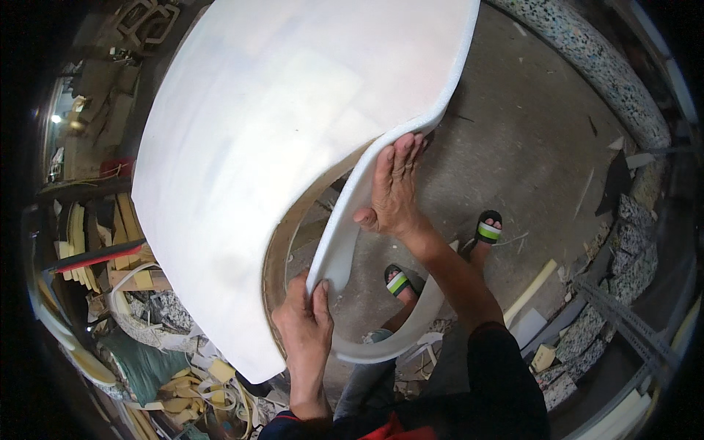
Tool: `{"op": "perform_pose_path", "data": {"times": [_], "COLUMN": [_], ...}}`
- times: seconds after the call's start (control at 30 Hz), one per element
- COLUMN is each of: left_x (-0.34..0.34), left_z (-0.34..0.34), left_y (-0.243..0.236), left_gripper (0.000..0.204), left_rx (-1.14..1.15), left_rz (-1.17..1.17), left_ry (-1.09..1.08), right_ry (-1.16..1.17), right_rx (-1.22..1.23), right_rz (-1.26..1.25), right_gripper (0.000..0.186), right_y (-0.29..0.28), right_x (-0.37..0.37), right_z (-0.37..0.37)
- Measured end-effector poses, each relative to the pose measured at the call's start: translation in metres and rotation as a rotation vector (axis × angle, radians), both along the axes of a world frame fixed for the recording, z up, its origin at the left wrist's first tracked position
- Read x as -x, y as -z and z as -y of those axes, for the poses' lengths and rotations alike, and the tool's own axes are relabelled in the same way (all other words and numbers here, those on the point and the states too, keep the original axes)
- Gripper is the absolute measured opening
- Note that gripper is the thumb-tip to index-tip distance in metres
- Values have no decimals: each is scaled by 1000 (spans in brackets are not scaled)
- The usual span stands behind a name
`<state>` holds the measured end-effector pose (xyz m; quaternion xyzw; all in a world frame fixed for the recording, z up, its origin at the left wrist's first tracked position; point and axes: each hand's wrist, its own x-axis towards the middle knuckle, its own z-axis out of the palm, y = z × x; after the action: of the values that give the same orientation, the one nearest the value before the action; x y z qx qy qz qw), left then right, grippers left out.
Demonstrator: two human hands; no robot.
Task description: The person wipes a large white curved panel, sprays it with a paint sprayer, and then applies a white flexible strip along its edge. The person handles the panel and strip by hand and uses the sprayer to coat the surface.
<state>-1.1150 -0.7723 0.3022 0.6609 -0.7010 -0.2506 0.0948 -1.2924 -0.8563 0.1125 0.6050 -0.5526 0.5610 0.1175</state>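
Observation:
A large white panel (242, 147) with a curved edge spreads in front of me. Along its right side runs a white foam strip (389, 143), which meets the panel's edge at the top. Lower down, the strip stands apart from the brown curved side (277, 257) of the panel, and its loose end loops below toward my legs. My left hand (302, 319) pinches the strip near the bottom of the gap, thumb on one face. My right hand (398, 183) lies flat against the strip's outer face with its fingers stretched out along it.
Foam offcuts (194, 389) and scraps lie heaped at lower left, with stacked yellow foam pieces (77, 242) above. A thick speckled foam roll (587, 59) curves along the far right. Speckled foam blocks (631, 249) and a metal angle bar (623, 323) stand at right. My sandalled feet (489, 226) are on the concrete floor.

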Motion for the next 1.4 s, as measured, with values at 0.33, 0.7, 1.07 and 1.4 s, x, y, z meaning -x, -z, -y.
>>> {"op": "perform_pose_path", "data": {"times": [0.33,0.7,1.07,1.4], "left_x": [0,10,-25,-61], "left_z": [3,3,-45,-86], "left_y": [-3,-7,12,1], "left_gripper": [21,15,28,32], "left_rx": [-1,-6,-229,-32], "left_rz": [-27,3,-34,-40], "left_ry": [-38,-93,-93,-49], "right_ry": [-60,-99,-139,-300], "right_rx": [-37,-80,-92,-174], "right_rz": [68,50,113,87], "right_gripper": [104,101,103,110], "right_y": [-5,-11,-11,-10], "right_x": [-17,-37,-42,-18], "right_z": [-5,-9,-9,-39]}}
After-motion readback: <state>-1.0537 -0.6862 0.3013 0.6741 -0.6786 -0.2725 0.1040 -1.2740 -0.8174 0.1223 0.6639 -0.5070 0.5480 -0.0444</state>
